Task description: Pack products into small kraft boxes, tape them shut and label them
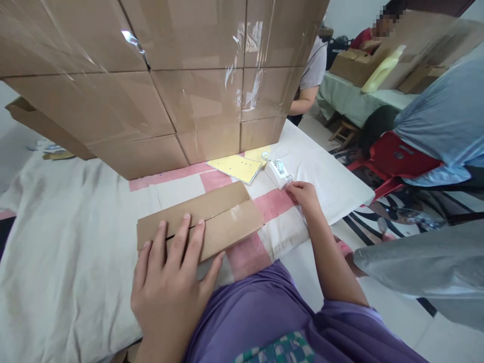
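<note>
My left hand (172, 275) lies flat, fingers spread, on the near end of a small flat cardboard box (212, 217) that rests on the cloth-covered table (68, 242). My right hand (304, 195) reaches out to the right of the box, its fingers curled at a small white device (279, 171) lying on the cloth. It touches or pinches the near end of that device; I cannot tell whether it grips it. A yellow card with small holes (237, 167) lies just beyond the box.
A tall stack of taped cardboard cartons (170, 75) fills the far side of the table. To the right are other people, a red chair (397, 159), and a second table (351, 101) with boxes and a yellow jug (383, 68).
</note>
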Demonstrator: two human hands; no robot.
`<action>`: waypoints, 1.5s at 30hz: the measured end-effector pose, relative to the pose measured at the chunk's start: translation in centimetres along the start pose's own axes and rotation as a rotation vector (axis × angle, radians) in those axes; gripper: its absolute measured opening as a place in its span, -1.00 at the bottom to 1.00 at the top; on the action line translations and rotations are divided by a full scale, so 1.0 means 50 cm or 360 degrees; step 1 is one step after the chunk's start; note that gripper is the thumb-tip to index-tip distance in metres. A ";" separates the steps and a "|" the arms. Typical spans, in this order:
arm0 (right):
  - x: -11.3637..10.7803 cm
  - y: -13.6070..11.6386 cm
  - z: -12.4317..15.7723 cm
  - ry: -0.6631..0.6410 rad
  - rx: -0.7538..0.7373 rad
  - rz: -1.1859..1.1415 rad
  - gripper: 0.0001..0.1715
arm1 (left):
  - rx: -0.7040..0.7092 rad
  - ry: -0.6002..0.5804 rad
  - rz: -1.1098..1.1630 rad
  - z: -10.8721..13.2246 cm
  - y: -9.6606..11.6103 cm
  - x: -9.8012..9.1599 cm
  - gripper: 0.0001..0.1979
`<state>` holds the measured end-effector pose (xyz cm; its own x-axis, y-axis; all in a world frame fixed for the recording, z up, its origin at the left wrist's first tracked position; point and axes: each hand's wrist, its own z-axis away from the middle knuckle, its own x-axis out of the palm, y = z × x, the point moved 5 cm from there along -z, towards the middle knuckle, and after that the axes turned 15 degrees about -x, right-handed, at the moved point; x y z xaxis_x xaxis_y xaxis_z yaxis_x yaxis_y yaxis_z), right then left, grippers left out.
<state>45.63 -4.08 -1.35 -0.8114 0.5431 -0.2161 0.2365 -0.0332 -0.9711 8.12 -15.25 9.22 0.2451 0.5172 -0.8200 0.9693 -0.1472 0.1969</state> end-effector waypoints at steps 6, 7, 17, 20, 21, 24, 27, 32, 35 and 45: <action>0.005 -0.007 -0.002 -0.0061 0.0025 -0.0109 -0.74 | -0.0026 -0.0019 0.0014 -0.001 0.000 0.000 -0.25; 0.005 -0.008 -0.001 -0.0056 0.0032 -0.0143 -0.72 | -0.0027 -0.0016 0.0022 -0.001 0.000 0.000 -0.25; 0.006 -0.004 -0.006 0.0008 0.0085 -0.0361 -0.56 | -0.0004 -0.0014 -0.0022 -0.003 0.002 -0.001 -0.25; 0.005 -0.012 -0.004 -0.0027 0.0074 -0.0405 -0.61 | -0.0005 -0.0022 -0.0010 -0.002 0.001 0.000 -0.25; 0.005 -0.016 -0.002 -0.0040 0.0069 -0.0419 -0.62 | -0.0013 -0.0027 -0.0009 -0.002 0.000 0.001 -0.25; 0.001 -0.028 -0.002 -0.0068 0.0062 -0.0445 -0.63 | -0.0032 -0.0034 -0.0010 -0.002 0.000 0.001 -0.25; -0.005 -0.043 -0.011 -0.0071 0.0072 -0.0449 -0.63 | -0.0027 -0.0027 -0.0019 -0.002 0.002 0.000 -0.24; -0.012 -0.065 -0.027 -0.0110 0.0103 -0.0418 -0.65 | -0.0035 -0.0027 -0.0021 -0.004 0.003 -0.001 -0.24; -0.013 -0.065 -0.022 -0.0151 0.0143 -0.0405 -0.67 | -0.0043 -0.0037 -0.0018 -0.005 0.003 0.000 -0.26; -0.005 -0.043 -0.005 -0.0308 0.0345 -0.0551 -0.70 | -0.0019 -0.0011 -0.0064 -0.010 0.007 -0.003 -0.28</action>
<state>45.46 -3.95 0.82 -0.9128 0.3870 0.1301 -0.1672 -0.0635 -0.9839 8.43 -14.96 9.69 0.2060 0.5165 -0.8311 0.9785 -0.1166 0.1700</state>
